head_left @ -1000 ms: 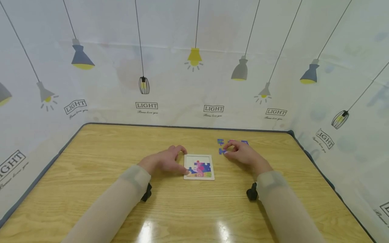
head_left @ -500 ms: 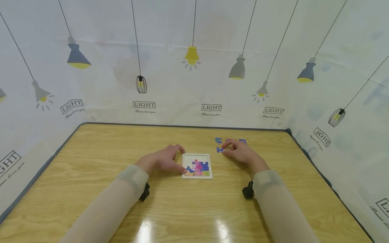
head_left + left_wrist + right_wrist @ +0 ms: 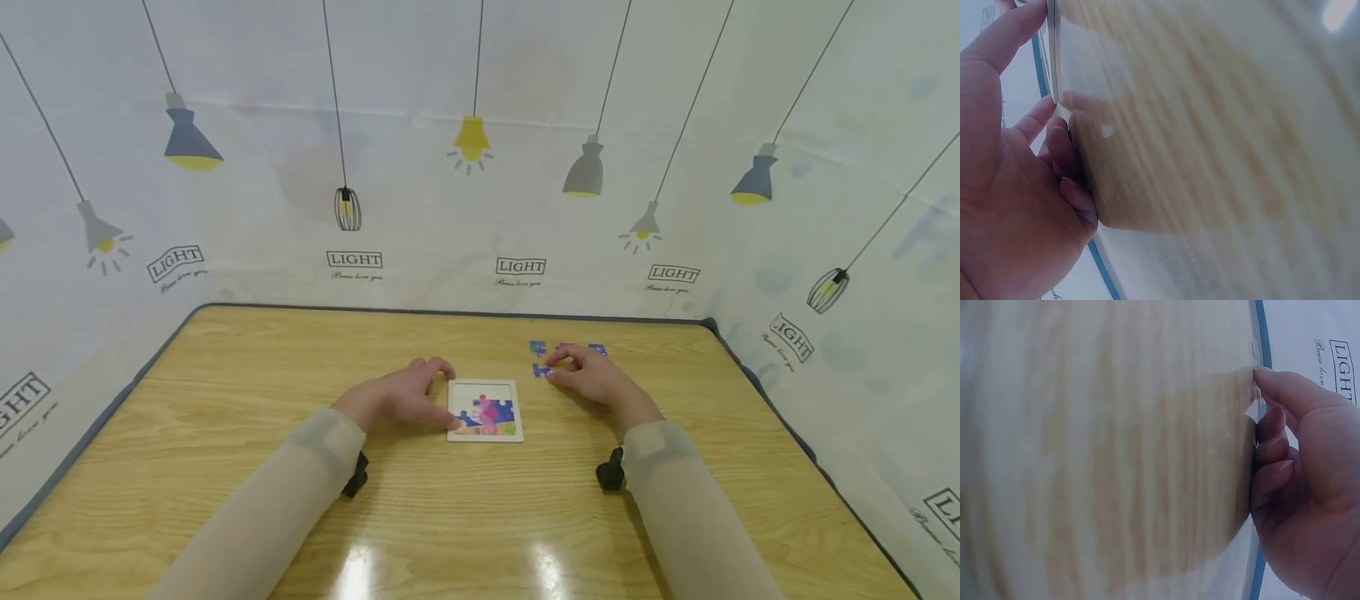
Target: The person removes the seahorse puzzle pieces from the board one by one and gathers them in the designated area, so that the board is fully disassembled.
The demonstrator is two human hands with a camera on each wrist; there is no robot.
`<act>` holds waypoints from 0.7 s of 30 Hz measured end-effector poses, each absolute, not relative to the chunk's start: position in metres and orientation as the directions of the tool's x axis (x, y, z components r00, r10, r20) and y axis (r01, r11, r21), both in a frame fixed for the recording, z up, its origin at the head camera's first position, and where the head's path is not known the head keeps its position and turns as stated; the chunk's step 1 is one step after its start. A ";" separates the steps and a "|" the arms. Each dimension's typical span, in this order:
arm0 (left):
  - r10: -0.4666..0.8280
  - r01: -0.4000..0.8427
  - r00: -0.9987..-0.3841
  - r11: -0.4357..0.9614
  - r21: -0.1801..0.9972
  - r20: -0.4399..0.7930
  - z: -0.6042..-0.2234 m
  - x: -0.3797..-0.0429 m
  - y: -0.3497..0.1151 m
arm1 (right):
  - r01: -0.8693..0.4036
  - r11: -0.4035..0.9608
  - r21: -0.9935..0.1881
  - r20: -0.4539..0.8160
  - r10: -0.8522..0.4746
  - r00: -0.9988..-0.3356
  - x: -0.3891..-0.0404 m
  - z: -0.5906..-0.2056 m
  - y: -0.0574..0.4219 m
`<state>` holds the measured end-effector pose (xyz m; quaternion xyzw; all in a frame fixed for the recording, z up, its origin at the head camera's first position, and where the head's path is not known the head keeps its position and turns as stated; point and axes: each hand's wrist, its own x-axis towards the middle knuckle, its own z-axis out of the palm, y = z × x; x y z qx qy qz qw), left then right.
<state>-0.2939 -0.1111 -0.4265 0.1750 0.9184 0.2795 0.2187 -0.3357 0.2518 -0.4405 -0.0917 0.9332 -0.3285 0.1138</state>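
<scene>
1. Although our view has swung slightly right, the layout on the table (image 3: 480, 517) matches the earlier one.
2. Our left hand (image 3: 405, 395), thumb and forefinger spread, touches the puzzle frame (image 3: 495, 438).
3. Our right hand (image 3: 596, 377) brings fingers nearly together at a blue piece (image 3: 537, 371), right of the frame; we cannot tell whether they pinch it.

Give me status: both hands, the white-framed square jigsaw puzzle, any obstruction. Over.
Left hand touching white square puzzle frame, partly filled. Right hand at flat blue jigsaw piece, grip unclear. No obstacle seen between piece and frame.
</scene>
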 end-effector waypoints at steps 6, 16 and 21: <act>0.444 0.201 -0.843 0.783 0.589 -0.303 -0.427 -0.295 -0.111 | -0.096 0.769 -0.632 -0.153 -0.246 -0.957 -0.336 -0.441 0.253; 0.448 0.204 -0.842 0.782 0.589 -0.302 -0.426 -0.294 -0.111 | -0.099 0.755 -0.648 -0.148 -0.252 -0.956 -0.336 -0.442 0.253; 0.447 0.202 -0.842 0.780 0.593 -0.301 -0.426 -0.294 -0.112 | -0.102 0.747 -0.657 -0.143 -0.257 -0.956 -0.336 -0.442 0.253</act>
